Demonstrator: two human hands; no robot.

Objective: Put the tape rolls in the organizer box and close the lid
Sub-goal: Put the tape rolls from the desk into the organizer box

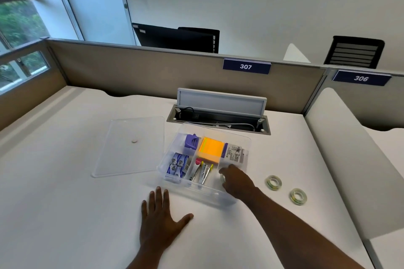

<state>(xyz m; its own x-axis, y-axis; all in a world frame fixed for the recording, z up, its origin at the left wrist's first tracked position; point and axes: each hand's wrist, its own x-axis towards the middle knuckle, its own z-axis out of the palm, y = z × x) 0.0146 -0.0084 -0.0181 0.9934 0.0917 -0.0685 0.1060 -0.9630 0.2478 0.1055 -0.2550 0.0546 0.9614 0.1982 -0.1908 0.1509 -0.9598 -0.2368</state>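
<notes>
— Where are the tape rolls sitting?

— Two tape rolls (274, 182) are lying on the surface right of the organizer box (238, 137). The right hand (237, 181) is reaching into its near-right compartment, seemingly pinching a third roll; its grip is partly hidden.

— Tricky to handle?

— Probably light, stiff, slick; pinching the rim should work. The left hand (159, 218) is lying flat, fingers spread. The lid (131, 146) is waiting left; nothing's blocking.
</notes>
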